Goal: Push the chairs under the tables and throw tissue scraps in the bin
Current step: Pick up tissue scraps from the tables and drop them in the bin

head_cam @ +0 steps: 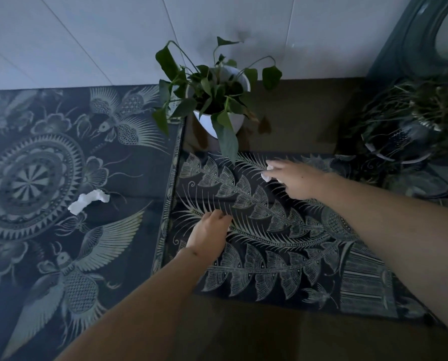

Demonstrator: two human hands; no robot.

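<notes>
White tissue scrap (pixel 267 173) sat pinched in the fingers (pixel 275 165) of the right hand (pixel 296 179), far right on the patterned cloth (pixel 283 230) over the worktop. Left hand (pixel 210 234) lay nearer, fingers curled down on the cloth; whether they held anything could not be told. Loosely pinched, the scrap could tear or drop. A tug might drag the cloth and tip the potted plant (pixel 212 100) just beyond. A second scrap (pixel 87 201) lay well apart, left. No bin showed.
</notes>
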